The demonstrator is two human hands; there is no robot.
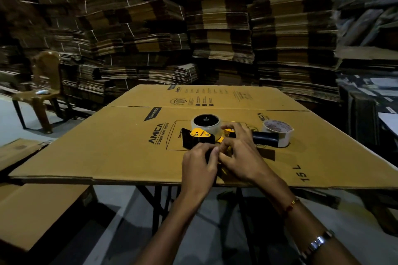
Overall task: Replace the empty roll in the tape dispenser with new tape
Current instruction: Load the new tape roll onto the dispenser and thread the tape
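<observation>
The tape dispenser (201, 135) lies flat on the cardboard-covered bench (120, 146). The left hand (199, 162) and right hand (239, 153) meet, fingers pinching its near end. A tape roll (277, 130) stands just right of them.

Bare forearms, no sleeves, right wrist with red-orange thread band (291, 205) (beaded?), silver metal-link watch (318, 243)

Brown chair (43, 84) beside stacked cardboard (219, 34)

Yellow and black dispenser (199, 137) with a black handle (265, 139). White tape (277, 132) with reddish print inside. Tan cardboard (129, 146) printed black: "AMICA", "15 L". Brown chair (41, 90). Silver watch (318, 243).
</observation>
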